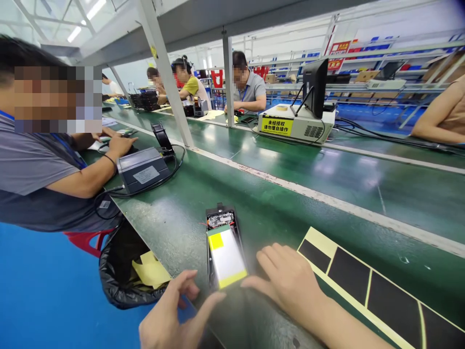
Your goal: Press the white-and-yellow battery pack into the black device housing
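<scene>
A silver battery pack (228, 257) with yellow tape at its lower end and a yellow patch at its upper left lies tilted over a black device casing (209, 242). A small circuit board (221, 219) with red wires shows at the casing's top end. My left hand (181, 310) is just below and left of the casing, thumb and fingers apart, nothing between them. To the right of the battery, my right hand (285, 276) hovers near its lower corner, thumb spread from the fingers and holding nothing.
A yellow sheet with black adhesive pieces (350, 274) lies at the right. A black-lined bin (118, 286) stands beside the table's left edge. A grey box (143, 169) with cables sits near a co-worker's arm (85, 177). Farther back are a post (165, 72) and a monitor (315, 87).
</scene>
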The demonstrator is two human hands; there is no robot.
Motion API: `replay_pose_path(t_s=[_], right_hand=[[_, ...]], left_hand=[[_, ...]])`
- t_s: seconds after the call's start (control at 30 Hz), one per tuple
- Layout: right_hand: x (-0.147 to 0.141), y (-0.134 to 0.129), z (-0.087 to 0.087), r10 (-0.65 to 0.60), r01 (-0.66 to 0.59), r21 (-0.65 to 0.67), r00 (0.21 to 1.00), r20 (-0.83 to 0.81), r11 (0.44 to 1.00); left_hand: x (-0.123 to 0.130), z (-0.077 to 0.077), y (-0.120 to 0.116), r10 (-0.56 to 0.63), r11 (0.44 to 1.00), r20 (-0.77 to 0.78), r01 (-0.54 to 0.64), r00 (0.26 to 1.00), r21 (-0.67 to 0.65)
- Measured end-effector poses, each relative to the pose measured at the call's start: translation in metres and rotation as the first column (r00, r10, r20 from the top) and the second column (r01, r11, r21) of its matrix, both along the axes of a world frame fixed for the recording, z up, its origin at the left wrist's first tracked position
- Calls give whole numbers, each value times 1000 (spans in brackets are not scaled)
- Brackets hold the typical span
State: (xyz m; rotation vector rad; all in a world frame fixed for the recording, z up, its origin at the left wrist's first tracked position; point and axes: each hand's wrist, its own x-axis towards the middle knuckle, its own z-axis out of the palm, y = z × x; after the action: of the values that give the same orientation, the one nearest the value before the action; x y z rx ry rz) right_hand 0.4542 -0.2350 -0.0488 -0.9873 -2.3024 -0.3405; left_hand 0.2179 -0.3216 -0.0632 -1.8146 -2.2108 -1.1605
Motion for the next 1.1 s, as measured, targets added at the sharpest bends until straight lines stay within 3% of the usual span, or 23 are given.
replay_pose_path(t_s=[0.07, 0.17, 0.2, 0.27, 0.33, 0.4, 0.5, 0.57, 0.67, 0.77, 0.87, 0.97, 1.1], right_hand=[[5, 3, 8, 11, -13, -64, 999, -30, 998], [-3, 4, 24, -113, 58, -236, 967, -226, 970], [-13, 3, 28, -168, 87, -292, 949, -267, 953], [-45, 1, 35, -233, 149, -346, 948, -218, 926], [-82, -1, 40, -262, 253, -301, 965, 10, 919], [-110, -3, 45, -326, 383, -281, 917, 230, 880], [-119, -6, 50, -347, 468, -399, 874, 341, 788], [-104, -11, 51, -293, 430, -492, 896, 333, 757], [-73, -22, 45, -200, 315, -546, 944, 261, 776], [-49, -35, 40, -131, 192, -553, 980, 147, 811], [-35, -44, 48, -92, 139, -501, 989, 119, 854], [-28, -48, 64, -74, 116, -420, 991, 116, 900], [-23, -44, 67, -44, 104, -428, 988, 149, 898]], left_hand=[[-21, 8, 5, 20, 1000, 90, -19, 996, -13], [-49, 27, 31, 72, 996, 250, -59, 966, -61], [-53, 33, 48, 50, 996, 291, -28, 955, -80], [-53, 42, 91, -132, 978, 365, 182, 921, -106], [-44, 46, 141, -303, 912, 377, 381, 875, -152], [-35, 46, 186, -414, 807, 396, 532, 819, -256], [-36, 48, 221, -505, 628, 408, 648, 760, -430], [-44, 50, 215, -532, 543, 404, 666, 744, -511], [-57, 52, 177, -537, 478, 408, 664, 739, -575], [-55, 51, 130, -504, 495, 412, 644, 760, -584], [-40, 51, 98, -443, 518, 441, 625, 780, -584], [-25, 50, 83, -388, 538, 473, 611, 791, -581], [-22, 42, 72, -338, 581, 471, 575, 814, -576]])
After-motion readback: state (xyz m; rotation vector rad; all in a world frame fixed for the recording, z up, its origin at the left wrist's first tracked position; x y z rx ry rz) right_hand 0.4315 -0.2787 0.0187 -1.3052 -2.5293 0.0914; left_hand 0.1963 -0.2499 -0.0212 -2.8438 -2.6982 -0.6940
